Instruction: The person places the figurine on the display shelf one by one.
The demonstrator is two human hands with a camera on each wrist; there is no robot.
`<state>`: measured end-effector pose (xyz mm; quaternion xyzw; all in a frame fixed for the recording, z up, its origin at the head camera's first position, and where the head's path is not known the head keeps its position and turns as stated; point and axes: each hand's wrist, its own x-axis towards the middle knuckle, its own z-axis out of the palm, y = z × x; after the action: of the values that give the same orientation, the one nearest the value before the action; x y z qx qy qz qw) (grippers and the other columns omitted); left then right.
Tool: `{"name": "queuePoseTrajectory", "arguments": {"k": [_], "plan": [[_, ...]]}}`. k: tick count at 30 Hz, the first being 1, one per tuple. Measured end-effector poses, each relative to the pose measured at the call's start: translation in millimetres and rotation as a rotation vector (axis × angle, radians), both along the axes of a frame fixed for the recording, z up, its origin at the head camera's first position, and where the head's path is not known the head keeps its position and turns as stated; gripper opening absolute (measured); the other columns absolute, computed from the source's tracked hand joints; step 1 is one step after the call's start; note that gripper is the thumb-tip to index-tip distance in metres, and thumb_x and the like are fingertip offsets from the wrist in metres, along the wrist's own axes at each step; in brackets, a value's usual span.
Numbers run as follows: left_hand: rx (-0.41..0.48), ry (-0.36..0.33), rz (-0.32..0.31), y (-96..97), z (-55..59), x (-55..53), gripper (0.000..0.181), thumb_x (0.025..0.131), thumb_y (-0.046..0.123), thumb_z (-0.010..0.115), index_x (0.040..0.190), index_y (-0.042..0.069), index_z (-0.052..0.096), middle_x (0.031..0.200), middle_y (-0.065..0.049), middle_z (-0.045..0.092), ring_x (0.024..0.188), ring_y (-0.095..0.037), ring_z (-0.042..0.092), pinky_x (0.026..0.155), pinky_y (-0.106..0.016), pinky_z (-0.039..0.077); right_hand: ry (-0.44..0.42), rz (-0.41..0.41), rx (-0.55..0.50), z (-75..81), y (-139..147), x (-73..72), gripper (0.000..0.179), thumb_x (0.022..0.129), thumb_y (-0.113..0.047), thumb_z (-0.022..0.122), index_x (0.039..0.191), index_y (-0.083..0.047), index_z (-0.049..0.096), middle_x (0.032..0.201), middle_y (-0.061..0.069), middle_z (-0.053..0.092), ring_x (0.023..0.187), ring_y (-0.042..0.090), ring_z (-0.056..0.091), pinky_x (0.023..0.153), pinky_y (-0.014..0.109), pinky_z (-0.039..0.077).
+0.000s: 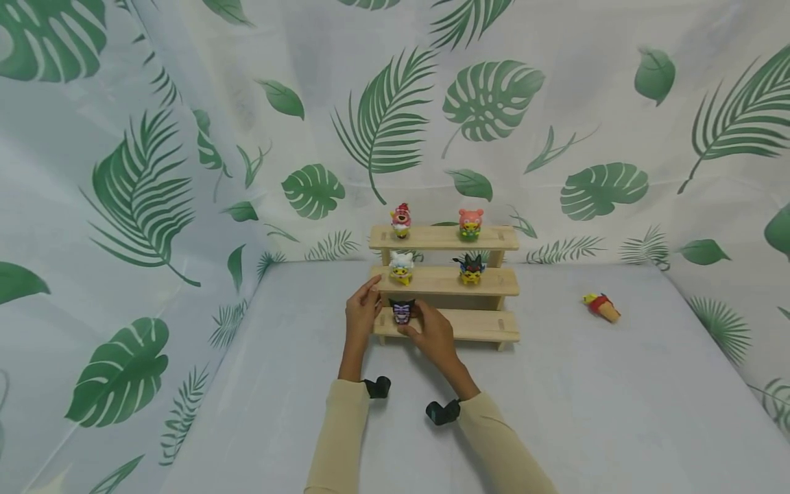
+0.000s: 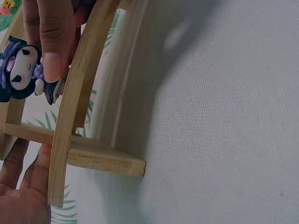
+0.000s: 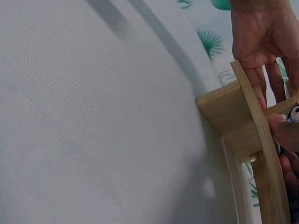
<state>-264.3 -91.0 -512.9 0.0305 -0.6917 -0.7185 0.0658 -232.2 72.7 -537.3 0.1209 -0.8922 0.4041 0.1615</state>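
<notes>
A small figurine with a black eared hood, white face and purple trim stands at the left end of the wooden display shelf's bottom tier. My right hand pinches it from the right, with the thumb across its lower front in the left wrist view. At the shelf's left end is my left hand, its fingers stretched along the side of the frame. That left hand also shows at the top of the right wrist view, fingertips partly hidden behind the wood.
On the top tier stand a red-hatted pink figurine and a pink-eared one. The middle tier bears a white-topped figurine and a black-eared yellow one. A red and tan figurine lies on the table to the right.
</notes>
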Motion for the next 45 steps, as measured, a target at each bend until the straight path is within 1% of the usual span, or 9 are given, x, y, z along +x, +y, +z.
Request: {"name": "queuePoseTrajectory", "arguments": {"k": [3,8,11,18,22,26,33,42,45], "plan": [[-0.007,-0.009,-0.014,-1.0,9.2,4.4,0.036,0.103,0.027,0.051,0.134,0.011,0.061,0.131,-0.018,0.061,0.111,-0.018,0.062,0.093,-0.046,0.054,-0.001,0.0,-0.016,0.4,1,1.6,0.061,0.074,-0.024,0.086,0.125,-0.002,0.06,0.108,0.013,0.07,0.098,0.027,0.067,0.086,0.046,0.052],[-0.032,-0.003,-0.011,0.8,26.5,14.5,0.035,0.104,0.021,0.05,0.134,0.008,0.06,0.129,-0.018,0.062,0.113,-0.021,0.062,0.093,-0.047,0.054,0.015,0.0,-0.038,1.0,2,3.4,0.062,0.074,-0.023,0.086,0.126,-0.001,0.06,0.111,0.014,0.07,0.097,0.027,0.067,0.084,0.045,0.053],[-0.029,-0.003,-0.009,2.1,28.8,16.7,0.035,0.104,0.021,0.05,0.134,0.008,0.06,0.129,-0.018,0.062,0.113,-0.022,0.062,0.094,-0.047,0.053,0.018,0.005,-0.045,1.7,2,4.4,0.062,0.074,-0.022,0.086,0.126,-0.001,0.06,0.11,0.014,0.071,0.095,0.025,0.067,0.081,0.044,0.053],[-0.023,-0.032,-0.008,2.2,27.5,17.6,0.034,0.104,0.022,0.05,0.134,0.01,0.06,0.133,-0.017,0.06,0.116,-0.022,0.06,0.095,-0.047,0.053,0.015,0.008,-0.04,0.5,4,5.3,0.061,0.074,-0.022,0.086,0.125,-0.001,0.06,0.108,0.013,0.071,0.093,0.025,0.067,0.079,0.043,0.052],[-0.011,-0.035,-0.014,2.1,26.9,16.3,0.034,0.104,0.022,0.05,0.134,0.01,0.06,0.131,-0.017,0.061,0.112,-0.021,0.061,0.095,-0.049,0.052,0.011,0.004,-0.041,0.9,4,5.0,0.061,0.075,-0.023,0.086,0.126,-0.001,0.061,0.109,0.014,0.071,0.094,0.026,0.066,0.081,0.044,0.052],[-0.001,-0.029,-0.019,2.2,27.6,16.0,0.035,0.104,0.022,0.05,0.134,0.009,0.06,0.131,-0.018,0.061,0.111,-0.022,0.061,0.096,-0.051,0.051,0.0,0.001,-0.052,2.1,3,4.9,0.058,0.075,-0.021,0.086,0.124,-0.002,0.062,0.106,0.012,0.071,0.094,0.025,0.066,0.08,0.044,0.052],[0.008,-0.025,-0.024,2.8,27.4,17.4,0.035,0.104,0.021,0.05,0.135,0.008,0.06,0.137,-0.019,0.057,0.119,-0.027,0.059,0.097,-0.048,0.051,-0.004,-0.016,-0.056,0.9,2,4.5,0.054,0.076,-0.02,0.085,0.122,-0.003,0.064,0.101,0.01,0.072,0.091,0.023,0.066,0.078,0.042,0.052],[0.018,-0.005,-0.035,3.0,26.1,18.0,0.036,0.104,0.021,0.05,0.136,0.007,0.058,0.137,-0.019,0.057,0.114,-0.022,0.061,0.098,-0.051,0.05,0.0,-0.032,-0.049,1.0,0,4.5,0.05,0.076,-0.021,0.085,0.119,-0.003,0.066,0.101,0.009,0.072,0.091,0.023,0.067,0.08,0.042,0.053],[0.017,0.0,-0.034,3.5,26.9,18.7,0.036,0.104,0.022,0.05,0.136,0.007,0.058,0.138,-0.018,0.057,0.115,-0.023,0.061,0.098,-0.051,0.049,-0.002,-0.031,-0.048,1.0,1,4.6,0.05,0.077,-0.022,0.085,0.119,-0.004,0.066,0.101,0.009,0.071,0.092,0.023,0.067,0.081,0.043,0.053]]}}
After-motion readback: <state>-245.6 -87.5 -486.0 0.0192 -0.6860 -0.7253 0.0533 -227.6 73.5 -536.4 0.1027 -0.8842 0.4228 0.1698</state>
